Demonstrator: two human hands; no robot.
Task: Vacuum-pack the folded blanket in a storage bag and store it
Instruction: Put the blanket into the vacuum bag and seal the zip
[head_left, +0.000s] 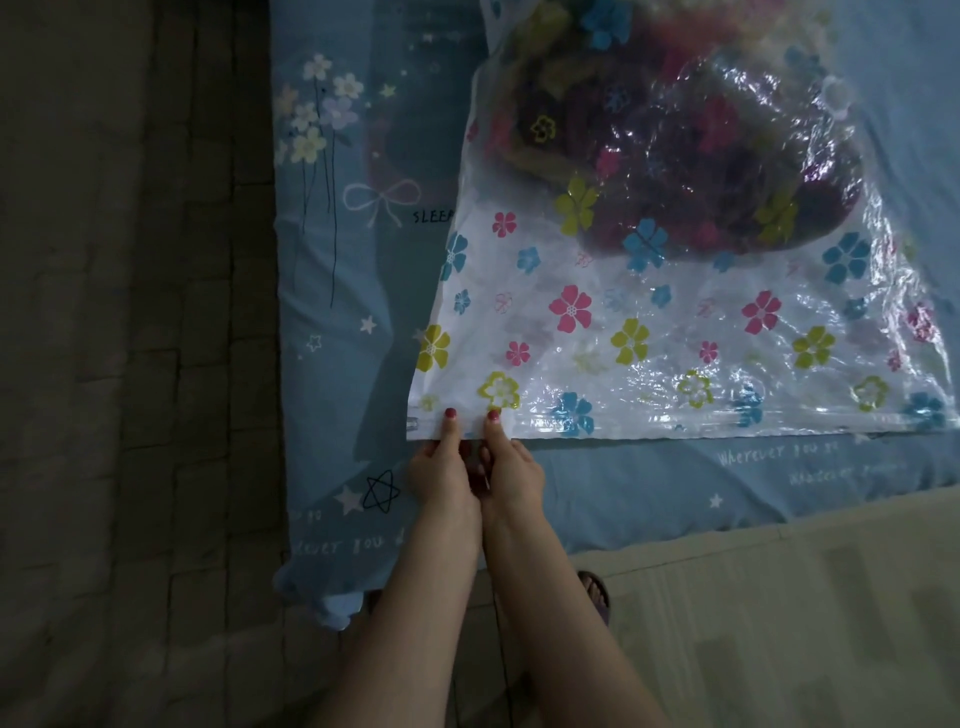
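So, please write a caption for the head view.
Both hands, left hand and right hand, pinch the storage bag zip edge; blanket inside.

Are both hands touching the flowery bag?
Touching. The head view shows the left hand and right hand pinching the bag's near edge, thumbs on top.

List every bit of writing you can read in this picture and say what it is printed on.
"SLEE", cut off by the clear flower-printed plastic storage bag: on the light blue printed bedsheet, beside a bow drawing.
"Wherever you go": on the bedsheet, below the bag's near edge at right.
The line under it: too blurred to read.
"...ever you", partly hidden by the left hand: on the bedsheet's near left corner.
On the bag itself: none, only flowers.
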